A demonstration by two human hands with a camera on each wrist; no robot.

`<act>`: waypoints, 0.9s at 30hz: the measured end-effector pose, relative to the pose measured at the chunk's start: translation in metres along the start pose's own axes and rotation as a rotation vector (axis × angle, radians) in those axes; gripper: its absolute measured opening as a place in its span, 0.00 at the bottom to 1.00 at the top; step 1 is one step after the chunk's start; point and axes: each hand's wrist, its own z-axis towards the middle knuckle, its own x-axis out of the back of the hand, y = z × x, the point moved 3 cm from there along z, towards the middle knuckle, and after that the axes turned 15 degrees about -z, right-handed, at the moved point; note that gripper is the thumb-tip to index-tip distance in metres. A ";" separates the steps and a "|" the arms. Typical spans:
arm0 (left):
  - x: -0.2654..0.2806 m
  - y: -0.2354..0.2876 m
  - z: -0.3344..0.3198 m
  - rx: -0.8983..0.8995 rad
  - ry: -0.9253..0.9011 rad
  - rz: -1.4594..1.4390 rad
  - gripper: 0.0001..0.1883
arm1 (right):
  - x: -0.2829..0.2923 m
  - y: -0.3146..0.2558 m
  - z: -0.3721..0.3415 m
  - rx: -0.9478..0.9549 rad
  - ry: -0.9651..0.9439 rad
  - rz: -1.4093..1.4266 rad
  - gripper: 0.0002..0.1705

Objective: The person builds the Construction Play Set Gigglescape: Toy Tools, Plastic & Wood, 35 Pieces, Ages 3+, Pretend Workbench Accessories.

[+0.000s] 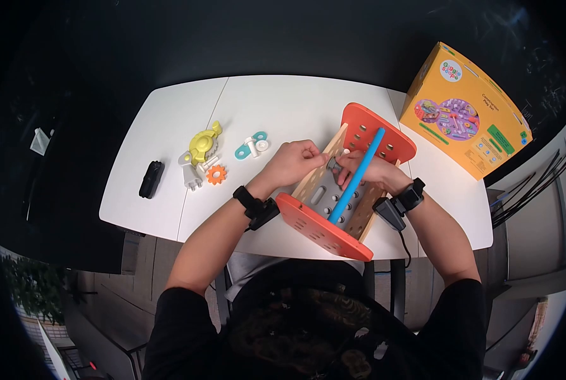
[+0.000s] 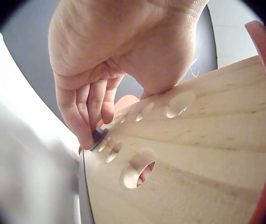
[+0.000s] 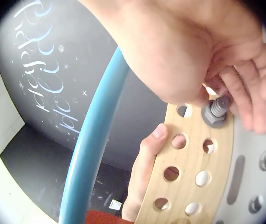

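A toy toolbox with red end panels [image 1: 324, 234], wooden sides and a blue rod handle [image 1: 359, 176] stands slanted on the table. My left hand [image 1: 295, 160] reaches over one wooden side panel [image 2: 198, 130], thumb on its upper edge. In the left wrist view, its fingers hold the grey bolt head [image 2: 99, 136] against the outer face. Inside the box, the threaded bolt [image 3: 222, 102] sticks out through a hole, with a grey hex nut [image 3: 212, 117] against the wood. My right hand [image 1: 375, 171] has thumb and index finger at this nut, other fingers hanging loosely alongside.
Left on the white table [image 1: 283, 107] lie a yellow toy piece [image 1: 202, 147], an orange gear [image 1: 216, 175], a teal link [image 1: 242, 151] with white fasteners, and a black case [image 1: 150, 180]. A yellow play-set box [image 1: 466, 114] stands at the right back.
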 end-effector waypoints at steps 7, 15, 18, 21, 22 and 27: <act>0.000 -0.002 0.001 -0.005 0.005 -0.006 0.17 | -0.008 0.005 0.006 0.010 0.029 -0.075 0.21; -0.001 -0.001 0.000 -0.010 -0.011 -0.022 0.17 | -0.003 -0.005 -0.004 -0.025 0.016 0.024 0.20; 0.000 -0.002 0.001 -0.002 -0.005 -0.015 0.16 | -0.004 -0.006 -0.004 -0.037 0.042 -0.011 0.21; 0.000 -0.001 0.000 -0.004 -0.002 -0.017 0.16 | -0.004 0.007 0.006 0.011 0.009 -0.083 0.22; 0.000 -0.001 0.000 -0.005 0.003 -0.013 0.16 | -0.003 0.009 0.009 0.018 -0.013 -0.061 0.23; -0.001 0.000 0.000 0.009 0.005 -0.005 0.17 | -0.001 0.003 0.004 0.005 -0.041 -0.072 0.23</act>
